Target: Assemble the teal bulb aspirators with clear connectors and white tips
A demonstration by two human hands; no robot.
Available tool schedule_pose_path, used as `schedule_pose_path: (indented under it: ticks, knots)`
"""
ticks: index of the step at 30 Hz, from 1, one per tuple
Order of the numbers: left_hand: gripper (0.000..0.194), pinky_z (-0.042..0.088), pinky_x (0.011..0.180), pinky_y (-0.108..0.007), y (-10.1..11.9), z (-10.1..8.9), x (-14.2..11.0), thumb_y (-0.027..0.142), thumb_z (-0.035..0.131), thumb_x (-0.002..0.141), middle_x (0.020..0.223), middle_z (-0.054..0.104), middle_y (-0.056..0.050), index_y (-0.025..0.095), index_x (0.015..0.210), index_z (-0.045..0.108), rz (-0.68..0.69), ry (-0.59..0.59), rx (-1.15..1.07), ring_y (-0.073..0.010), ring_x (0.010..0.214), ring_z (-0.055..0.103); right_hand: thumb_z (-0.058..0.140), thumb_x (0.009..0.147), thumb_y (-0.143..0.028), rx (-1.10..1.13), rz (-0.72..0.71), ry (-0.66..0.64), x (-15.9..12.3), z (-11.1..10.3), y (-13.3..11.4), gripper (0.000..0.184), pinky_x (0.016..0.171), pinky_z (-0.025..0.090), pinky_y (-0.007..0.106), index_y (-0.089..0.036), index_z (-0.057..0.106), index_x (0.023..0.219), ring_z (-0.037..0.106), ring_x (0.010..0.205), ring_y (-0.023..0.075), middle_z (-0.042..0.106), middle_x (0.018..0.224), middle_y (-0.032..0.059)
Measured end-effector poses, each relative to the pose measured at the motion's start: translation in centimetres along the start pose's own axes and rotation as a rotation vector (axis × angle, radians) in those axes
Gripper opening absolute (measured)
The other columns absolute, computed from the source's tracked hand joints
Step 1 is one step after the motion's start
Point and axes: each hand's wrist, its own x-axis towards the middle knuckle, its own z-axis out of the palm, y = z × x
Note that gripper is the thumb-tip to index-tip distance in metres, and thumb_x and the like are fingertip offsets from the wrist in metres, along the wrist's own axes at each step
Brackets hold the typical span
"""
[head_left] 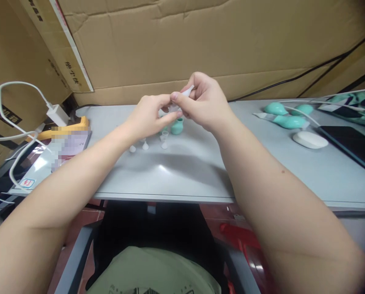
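My right hand pinches a small white tapered tip, held above the far part of the table. My left hand meets it there, its thumb and index finger closed around the piece's lower end, which looks translucent and is partly hidden by the fingers. Just below the hands a small teal bulb with an open neck stands on the table, and more teal shows behind my left fingers. Nearer me are a small clear-white funnel-shaped piece and other little white pieces.
On the right of the grey table lie several teal bulbs with white tips, a white oval case and a dark phone-like slab. A white charger with cables is at left. Cardboard walls the back.
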Motion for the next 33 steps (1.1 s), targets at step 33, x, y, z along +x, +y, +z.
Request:
schedule_pose_path:
  ticks: [33]
  knots:
    - [0.021,0.063,0.088,-0.039,-2.8,-1.2,-1.9,0.031,0.077,0.091,0.106,0.083,-0.007,0.021,0.108,0.081,-0.055,0.062,0.071,-0.0214,0.091,0.075,0.084,0.085,-0.051,-0.783,0.303,-0.669,-0.9,-1.7,-1.8,0.03,0.054,0.046,0.038,-0.026,0.07,0.078,0.066,0.057,0.0212,0.074,0.069,0.0018]
